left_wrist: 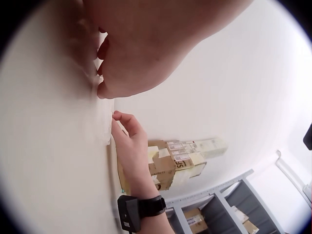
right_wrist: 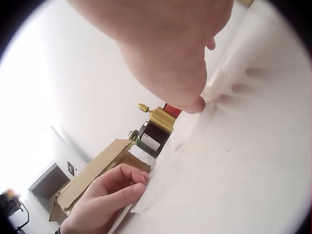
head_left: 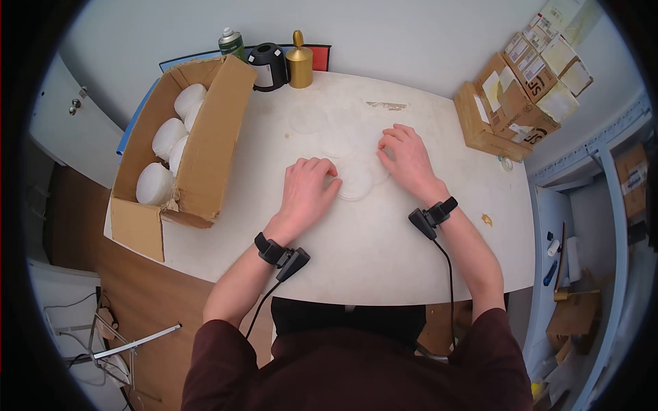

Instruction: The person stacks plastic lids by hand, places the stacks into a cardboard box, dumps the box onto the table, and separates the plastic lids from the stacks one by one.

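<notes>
Thin white round sheets [head_left: 355,182] overlap on the white table between the two hands, pale against its surface. My left hand [head_left: 310,192] is at their left side, fingers bent and loose, with the thumb tip right at the edge of the nearest sheet. From the right, my right hand [head_left: 408,161] hovers over the sheets, thumb and forefinger bent toward each other with a gap between them. In the right wrist view, the left hand [right_wrist: 105,200] shows its thumb and forefinger beside a translucent sheet edge. The left wrist view shows the right hand [left_wrist: 131,148] from the side.
At the left stands an open cardboard box [head_left: 236,116] holding several white round bundles [head_left: 155,183]. Behind it are a spray can [head_left: 232,44], a black container [head_left: 267,67] and a gold canister [head_left: 299,67]. Stacked cartons [head_left: 510,103] occupy the back right, beside a tape roll [head_left: 506,164].
</notes>
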`<state>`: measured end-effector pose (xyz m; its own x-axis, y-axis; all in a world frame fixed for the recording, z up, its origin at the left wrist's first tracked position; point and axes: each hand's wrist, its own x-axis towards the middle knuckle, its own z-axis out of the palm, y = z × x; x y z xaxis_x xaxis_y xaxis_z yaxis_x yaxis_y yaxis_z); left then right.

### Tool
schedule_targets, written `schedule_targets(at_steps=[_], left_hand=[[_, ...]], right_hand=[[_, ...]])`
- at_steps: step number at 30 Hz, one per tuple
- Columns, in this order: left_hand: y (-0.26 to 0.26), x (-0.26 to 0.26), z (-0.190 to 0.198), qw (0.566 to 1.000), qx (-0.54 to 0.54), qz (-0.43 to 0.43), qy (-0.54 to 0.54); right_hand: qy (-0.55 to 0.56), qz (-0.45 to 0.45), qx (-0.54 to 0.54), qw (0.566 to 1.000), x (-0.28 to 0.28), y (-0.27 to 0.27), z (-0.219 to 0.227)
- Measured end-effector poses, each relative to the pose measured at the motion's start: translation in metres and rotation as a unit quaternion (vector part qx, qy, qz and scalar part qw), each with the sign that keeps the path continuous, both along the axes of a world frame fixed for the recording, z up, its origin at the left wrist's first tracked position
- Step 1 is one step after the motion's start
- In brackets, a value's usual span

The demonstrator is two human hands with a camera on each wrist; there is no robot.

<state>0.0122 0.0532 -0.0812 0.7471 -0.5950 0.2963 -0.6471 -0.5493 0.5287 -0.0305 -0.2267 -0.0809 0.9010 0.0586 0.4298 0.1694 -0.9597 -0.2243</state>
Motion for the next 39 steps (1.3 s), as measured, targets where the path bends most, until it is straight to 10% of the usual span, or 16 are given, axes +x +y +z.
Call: schedule_targets(at_steps=[8,11,13,19,39], left_hand=[[-0.001,0.0,-0.005,0.999,-0.028,0.009,0.014],[-0.001,0.0,0.0,1.0,-0.013,0.009,0.009],[-0.001,0.001,-0.001,1.0,0.0,0.014,0.021],[-0.003,-0.008,0.017,0.988,-0.096,0.03,0.118],[-0.009,-0.047,0.018,0.977,-0.205,-0.056,0.026]], right_hand=[[-0.052,-0.012,0.149,0.987,-0.039,0.019,0.037],[0.017,-0.053,0.403,0.914,-0.073,0.015,0.038],[0.093,-0.058,0.628,0.771,-0.091,0.009,0.032],[0.107,-0.015,0.772,0.627,-0.108,0.001,0.023],[0.113,0.024,0.736,0.667,-0.123,-0.003,0.039]])
